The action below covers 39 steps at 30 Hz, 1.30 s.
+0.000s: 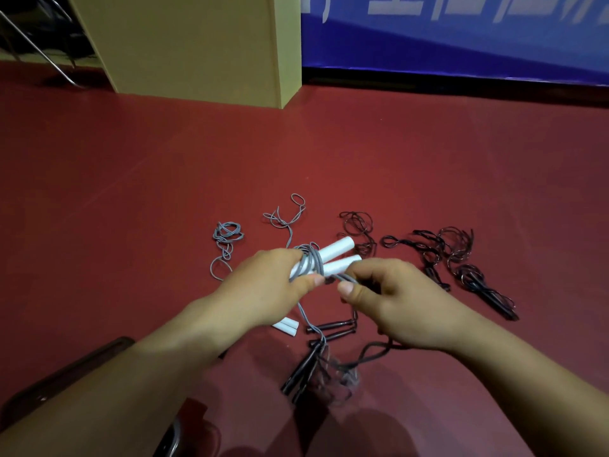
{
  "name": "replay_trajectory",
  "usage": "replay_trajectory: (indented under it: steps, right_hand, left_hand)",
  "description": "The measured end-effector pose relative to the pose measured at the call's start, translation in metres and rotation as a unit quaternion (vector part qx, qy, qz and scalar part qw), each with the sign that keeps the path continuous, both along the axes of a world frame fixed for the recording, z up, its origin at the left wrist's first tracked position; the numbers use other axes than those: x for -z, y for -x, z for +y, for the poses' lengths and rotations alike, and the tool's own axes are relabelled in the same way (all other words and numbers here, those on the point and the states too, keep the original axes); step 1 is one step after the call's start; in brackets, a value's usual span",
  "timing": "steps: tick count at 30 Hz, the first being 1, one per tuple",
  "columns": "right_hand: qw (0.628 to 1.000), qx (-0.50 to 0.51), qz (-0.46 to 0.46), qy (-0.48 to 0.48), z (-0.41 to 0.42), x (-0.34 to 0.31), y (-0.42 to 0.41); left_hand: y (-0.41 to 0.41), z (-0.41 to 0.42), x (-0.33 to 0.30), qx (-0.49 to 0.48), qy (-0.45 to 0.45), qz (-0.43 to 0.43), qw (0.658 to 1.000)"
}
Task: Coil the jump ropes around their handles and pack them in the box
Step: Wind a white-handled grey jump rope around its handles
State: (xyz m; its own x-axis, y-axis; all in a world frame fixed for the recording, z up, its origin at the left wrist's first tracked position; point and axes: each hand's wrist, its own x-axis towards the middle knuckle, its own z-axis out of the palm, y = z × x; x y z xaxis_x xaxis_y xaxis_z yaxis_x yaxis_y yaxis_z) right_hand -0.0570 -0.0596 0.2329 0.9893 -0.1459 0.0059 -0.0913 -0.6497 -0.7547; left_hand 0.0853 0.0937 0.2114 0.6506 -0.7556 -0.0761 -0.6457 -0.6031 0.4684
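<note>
At the centre of the frame, a person's left hand [263, 285] grips a pair of white handles [333, 255] side by side, fingers curled round them, with several turns of grey rope [313, 260] wrapped across their middle. The right hand [392, 300], just beside it, pinches a strand of the same grey rope between thumb and curled fingers, and a length of it trails down toward the red floor [131, 192].

More grey rope lies in loose tangles [227, 237] on the floor above and left of the hands. A second pair of white handles [287, 325] rests on the floor below the left hand. Black jump ropes [461, 258] sprawl uncoiled to the right, and further black handles and rope [316, 357] lie in the lower centre, between the forearms.

A pale yellow pillar [204, 44] stands at upper left, next to a blue banner [461, 37] running across the upper right. A dark object at lower left is partly hidden by the left forearm.
</note>
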Motion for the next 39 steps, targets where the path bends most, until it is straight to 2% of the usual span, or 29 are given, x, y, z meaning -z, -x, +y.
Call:
replay_trajectory:
  steps: [3,8,11,14,16,19,22,24,26,30,34,37,39]
  right_hand:
    - [0.994,-0.021,-0.053,0.096,-0.006,0.001,0.000]
    - [0.972,0.016,-0.045,0.231,-0.013,-0.002,0.003]
    - [0.977,0.061,-0.081,0.189,-0.016,-0.006,0.003]
    - [0.983,0.132,-0.051,0.118,-0.020,-0.008,0.000]
    - [0.986,0.163,-0.028,0.016,-0.022,-0.012,-0.003]
    - [0.966,0.137,0.022,-0.219,-0.023,-0.014,-0.003]
    - [0.945,0.080,0.052,-0.313,-0.023,-0.014,0.000]
    - [0.942,0.048,0.045,-0.329,-0.023,-0.014,0.000]
    - [0.944,0.040,0.037,-0.325,-0.023,-0.014,0.000]
    - [0.964,-0.003,-0.017,-0.264,-0.014,-0.013,0.002]
    - [0.968,0.040,-0.038,-0.245,-0.004,-0.008,-0.003]
    - [0.983,0.031,-0.026,-0.179,-0.003,-0.004,-0.006]
    - [0.982,0.020,-0.021,-0.187,-0.001,-0.006,-0.005]
  left_hand:
    - [0.006,-0.001,-0.005,0.042,-0.031,0.012,0.999]
    - [0.012,-0.001,-0.011,0.111,-0.063,0.074,0.989]
    - [0.016,0.001,-0.014,0.147,-0.052,0.118,0.981]
    - [0.016,0.005,-0.020,0.169,-0.041,0.165,0.971]
    - [0.018,0.007,-0.025,0.194,-0.027,0.186,0.963]
    - [0.020,0.008,-0.033,0.227,-0.004,0.251,0.941]
    - [0.023,0.011,-0.037,0.240,0.019,0.369,0.898]
    - [0.024,0.013,-0.039,0.241,0.032,0.434,0.868]
    - [0.025,0.014,-0.041,0.238,0.039,0.465,0.852]
    - [0.021,0.014,-0.039,0.196,0.088,0.524,0.824]
    - [0.022,0.012,-0.040,0.145,0.167,0.573,0.789]
    - [0.023,0.011,-0.044,0.110,0.190,0.578,0.786]
    - [0.022,0.010,-0.046,0.101,0.200,0.571,0.790]
